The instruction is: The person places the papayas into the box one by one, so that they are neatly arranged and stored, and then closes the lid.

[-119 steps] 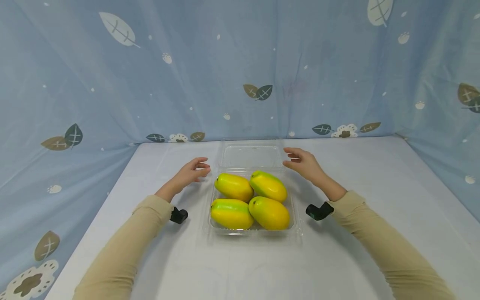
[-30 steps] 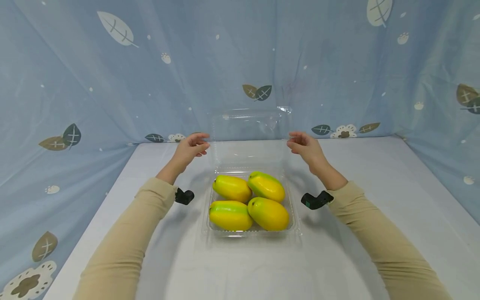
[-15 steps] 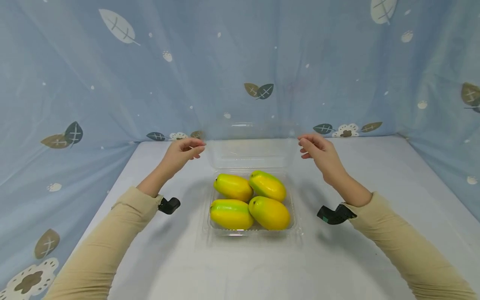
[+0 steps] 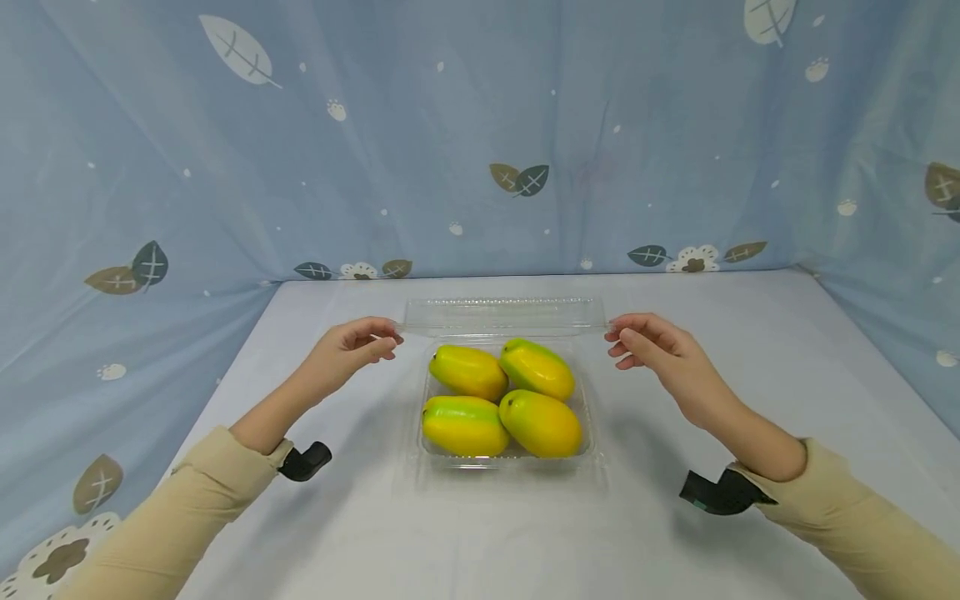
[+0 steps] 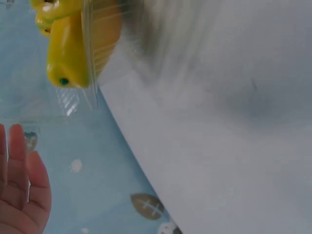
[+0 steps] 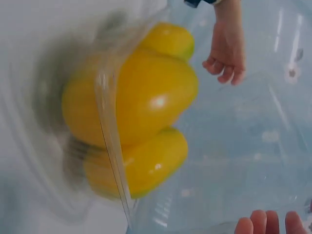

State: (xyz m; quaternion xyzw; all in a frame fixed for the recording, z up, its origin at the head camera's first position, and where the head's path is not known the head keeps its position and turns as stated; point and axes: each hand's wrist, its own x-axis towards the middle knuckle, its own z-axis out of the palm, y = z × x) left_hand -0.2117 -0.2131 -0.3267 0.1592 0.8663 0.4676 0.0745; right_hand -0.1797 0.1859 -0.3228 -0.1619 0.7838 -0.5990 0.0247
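A clear plastic clamshell box stands on the white table with several yellow-green mangoes inside, laid in two rows. Its hinged lid is tilted up at the far side, seen nearly edge-on in the head view. My left hand pinches the lid's left corner between thumb and fingers. At the opposite corner, my right hand pinches the lid in the same way. In the right wrist view, mangoes show through the box wall, with the right fingertips at the bottom edge.
A blue curtain with leaf prints hangs behind and along both sides of the white table. Black wrist cameras jut from both cuffs, over the table on either side of the box.
The lid has gone from lying back flat to raised, and has swung forward over the hinge toward me. Both hands have taken hold of its corners, then come lower and nearer, spreading apart.
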